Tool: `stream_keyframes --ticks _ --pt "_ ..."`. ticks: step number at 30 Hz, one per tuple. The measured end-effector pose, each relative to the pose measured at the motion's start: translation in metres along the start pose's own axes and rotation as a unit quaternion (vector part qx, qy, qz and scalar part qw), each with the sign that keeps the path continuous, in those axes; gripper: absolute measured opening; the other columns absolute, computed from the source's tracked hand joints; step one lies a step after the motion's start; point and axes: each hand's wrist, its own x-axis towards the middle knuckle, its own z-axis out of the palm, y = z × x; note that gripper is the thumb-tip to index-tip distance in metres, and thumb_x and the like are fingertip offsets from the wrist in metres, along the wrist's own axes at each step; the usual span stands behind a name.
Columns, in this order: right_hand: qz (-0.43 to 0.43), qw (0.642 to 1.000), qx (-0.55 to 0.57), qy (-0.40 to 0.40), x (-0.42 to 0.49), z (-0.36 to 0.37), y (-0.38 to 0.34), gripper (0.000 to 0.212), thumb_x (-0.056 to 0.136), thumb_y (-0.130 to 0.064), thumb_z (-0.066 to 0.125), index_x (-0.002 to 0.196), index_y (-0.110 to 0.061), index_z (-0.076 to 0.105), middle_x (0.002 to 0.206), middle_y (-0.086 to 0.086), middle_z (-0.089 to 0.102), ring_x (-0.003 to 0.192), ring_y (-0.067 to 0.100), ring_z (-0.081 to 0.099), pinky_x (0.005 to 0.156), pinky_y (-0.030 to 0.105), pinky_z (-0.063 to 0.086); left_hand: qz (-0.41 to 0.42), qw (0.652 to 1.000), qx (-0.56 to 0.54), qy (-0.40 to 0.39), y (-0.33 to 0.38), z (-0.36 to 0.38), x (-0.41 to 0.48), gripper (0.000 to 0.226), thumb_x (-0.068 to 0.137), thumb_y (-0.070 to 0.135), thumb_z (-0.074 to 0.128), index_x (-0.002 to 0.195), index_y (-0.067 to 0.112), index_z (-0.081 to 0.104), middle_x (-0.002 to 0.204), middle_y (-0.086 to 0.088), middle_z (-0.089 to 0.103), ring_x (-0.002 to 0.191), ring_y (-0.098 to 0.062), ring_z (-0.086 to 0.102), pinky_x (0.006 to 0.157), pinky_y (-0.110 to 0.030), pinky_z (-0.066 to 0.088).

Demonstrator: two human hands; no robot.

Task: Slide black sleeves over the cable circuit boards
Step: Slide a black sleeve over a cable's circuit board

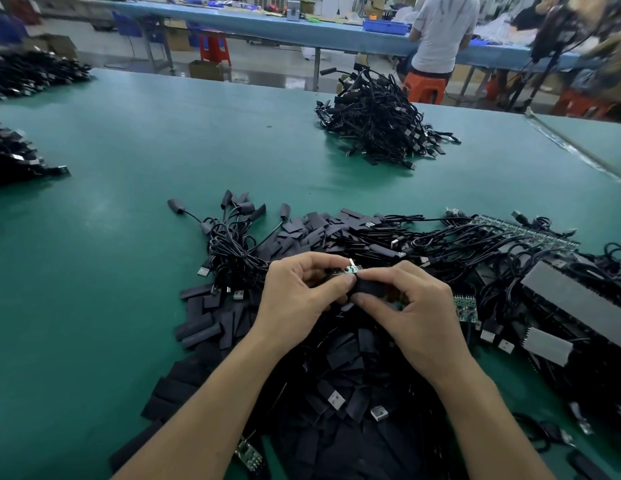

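Note:
My left hand [298,296] pinches a small green circuit board [349,270] between thumb and fingers above the pile. My right hand [413,306] holds a black sleeve [369,289] right against the board's end, so the two touch. How far the sleeve covers the board is hidden by my fingers. Below my hands lies a heap of loose flat black sleeves [337,358]. To the right sit cables with bare green boards [466,308] and USB plugs.
A bundle of sleeved cables [233,244] lies left of my hands. A big heap of cables [378,123] sits at the far middle of the green table [129,168]. More cable piles lie at the far left. A person sits at a blue bench behind.

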Motion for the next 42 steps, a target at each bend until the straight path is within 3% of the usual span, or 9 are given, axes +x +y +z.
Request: stream_keyframes --ticks 4,19,22,26,31,38,42 --pt "-0.001 1.0 0.014 0.003 0.0 0.0 0.001 0.03 0.074 -0.012 0.085 0.101 -0.023 0.077 0.095 -0.009 0.068 0.09 0.005 0.066 0.079 0.021 0.052 -0.009 1.0 0.002 -0.01 0.0 0.0 0.0 0.019 0.082 0.006 0.08 0.091 0.023 0.076 0.072 -0.002 0.075 0.059 -0.009 0.07 0.054 -0.014 0.05" --pt "-0.008 1.0 0.028 -0.001 -0.001 0.003 0.004 0.023 0.076 -0.015 0.083 0.097 -0.02 0.079 0.091 -0.01 0.07 0.087 0.005 0.067 0.076 0.017 0.051 -0.018 0.999 -0.005 -0.044 0.002 0.0 -0.001 0.016 0.083 0.006 0.079 0.097 0.012 0.075 0.079 -0.006 0.077 0.067 -0.014 0.072 0.062 -0.019 0.054" --pt "0.009 0.998 0.056 0.013 0.0 0.002 0.004 0.022 0.075 -0.017 0.082 0.097 -0.021 0.078 0.09 -0.011 0.071 0.086 0.007 0.068 0.075 0.02 0.053 -0.018 0.999 -0.006 -0.035 0.002 0.0 -0.001 0.009 0.089 0.009 0.074 0.097 0.013 0.075 0.078 -0.008 0.076 0.066 -0.016 0.072 0.059 -0.02 0.054" --pt "0.054 0.991 0.103 0.058 0.001 -0.002 0.005 0.023 0.072 -0.022 0.081 0.094 -0.028 0.076 0.085 -0.013 0.071 0.079 0.003 0.066 0.069 0.011 0.046 -0.024 0.999 -0.008 -0.02 0.001 0.0 0.0 0.014 0.095 0.007 0.065 0.097 0.018 0.073 0.085 -0.006 0.077 0.068 -0.015 0.072 0.058 -0.02 0.054" --pt "0.117 0.982 0.129 0.075 0.002 -0.005 0.012 0.018 0.074 -0.02 0.081 0.091 -0.025 0.079 0.084 -0.014 0.073 0.079 0.003 0.068 0.068 0.011 0.044 -0.026 0.999 -0.018 -0.031 0.001 -0.002 0.0 0.019 0.096 0.007 0.064 0.112 0.017 0.064 0.089 -0.005 0.077 0.071 -0.016 0.073 0.058 -0.019 0.053" --pt "0.123 0.981 0.142 0.047 0.002 -0.005 0.011 0.02 0.072 -0.029 0.079 0.092 -0.031 0.077 0.088 -0.015 0.073 0.081 0.001 0.068 0.068 0.009 0.046 -0.017 0.998 0.009 -0.054 0.0 -0.003 0.0 0.015 0.097 0.006 0.061 0.101 0.018 0.07 0.088 -0.002 0.077 0.073 -0.009 0.069 0.06 -0.018 0.053" --pt "0.124 0.98 0.149 0.037 0.002 -0.005 0.011 0.021 0.074 -0.018 0.082 0.088 -0.033 0.076 0.086 -0.014 0.074 0.078 0.0 0.068 0.066 0.008 0.046 -0.014 0.998 0.016 -0.058 0.001 -0.002 0.0 0.016 0.096 0.005 0.062 0.099 0.018 0.071 0.086 0.0 0.077 0.071 -0.007 0.068 0.059 -0.017 0.052"
